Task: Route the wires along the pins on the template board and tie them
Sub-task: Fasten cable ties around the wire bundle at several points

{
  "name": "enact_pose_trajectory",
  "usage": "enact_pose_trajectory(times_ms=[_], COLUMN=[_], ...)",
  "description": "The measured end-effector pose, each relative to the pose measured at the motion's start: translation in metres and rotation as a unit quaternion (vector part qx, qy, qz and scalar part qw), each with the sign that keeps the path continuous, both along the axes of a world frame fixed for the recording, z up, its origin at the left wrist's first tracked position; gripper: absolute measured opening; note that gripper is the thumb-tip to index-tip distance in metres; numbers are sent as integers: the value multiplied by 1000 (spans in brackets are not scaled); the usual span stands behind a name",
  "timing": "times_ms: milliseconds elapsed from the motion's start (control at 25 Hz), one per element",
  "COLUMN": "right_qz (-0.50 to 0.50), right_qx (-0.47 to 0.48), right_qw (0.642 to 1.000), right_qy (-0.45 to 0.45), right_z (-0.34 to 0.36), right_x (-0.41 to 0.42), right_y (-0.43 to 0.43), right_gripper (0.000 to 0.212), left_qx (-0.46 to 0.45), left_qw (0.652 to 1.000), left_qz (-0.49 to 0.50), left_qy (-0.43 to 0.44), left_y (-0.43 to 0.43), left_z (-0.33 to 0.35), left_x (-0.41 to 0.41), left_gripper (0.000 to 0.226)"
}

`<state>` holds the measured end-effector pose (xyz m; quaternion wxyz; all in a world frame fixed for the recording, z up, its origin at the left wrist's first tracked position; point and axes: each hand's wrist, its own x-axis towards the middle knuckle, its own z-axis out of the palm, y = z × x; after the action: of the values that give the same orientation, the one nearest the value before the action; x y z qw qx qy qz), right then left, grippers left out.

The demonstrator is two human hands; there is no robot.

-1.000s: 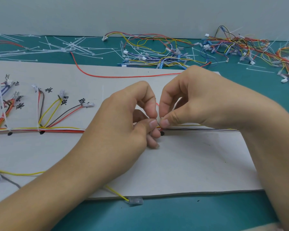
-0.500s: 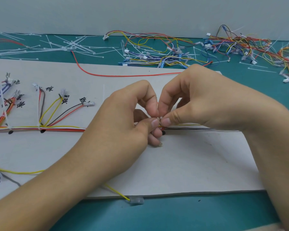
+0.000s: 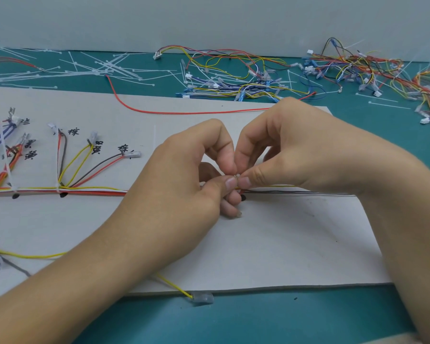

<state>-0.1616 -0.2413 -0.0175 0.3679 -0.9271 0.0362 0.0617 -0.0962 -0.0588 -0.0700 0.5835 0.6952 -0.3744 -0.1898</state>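
1. Nearest me, a yellow wire (image 3: 174, 285) comes out from under the left forearm. It ends in a clear sleeve (image 3: 202, 297) lying on the teal surface (image 3: 258, 319), just off the board's near edge.
2. The grey template board (image 3: 271, 244) lies flat on the surface, with both forearms reaching across it.
3. At mid-board the left hand (image 3: 179, 184) and right hand (image 3: 296, 155) meet tip to tip. Each has its fingers curled, with thumb and forefinger narrowed to a pinch on the wire bundle (image 3: 85, 191), which runs left to right along the board. A tiny white bit (image 3: 235, 176) shows between the fingertips; I can't tell what it is.
4. Left of the hands, branch wires (image 3: 77, 161) fan up from the bundle towards handwritten labels.
5. Beyond them, a loose red wire (image 3: 184, 112) lies across the board's far part.
6. Farthest off, white cable ties (image 3: 104, 68) lie scattered at the left, and tangled harnesses (image 3: 246, 80) are heaped at the right.
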Motion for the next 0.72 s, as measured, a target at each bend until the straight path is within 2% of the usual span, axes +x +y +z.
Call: enact_pose_trajectory(times_ms=[560, 720], right_qz=[-3, -12], right_qx=[-6, 0], right_qw=[1000, 1000], right_qy=[-2, -3], right_z=[0, 1], right_x=[0, 1], right_y=[2, 0], right_gripper=[10, 9], left_qx=[-2, -13], left_qw=[1000, 1000], left_qz=[10, 10], left_qy=[23, 20], left_y=[-1, -1], left_z=[2, 2], left_x=[-1, -1], left_gripper=[47, 40])
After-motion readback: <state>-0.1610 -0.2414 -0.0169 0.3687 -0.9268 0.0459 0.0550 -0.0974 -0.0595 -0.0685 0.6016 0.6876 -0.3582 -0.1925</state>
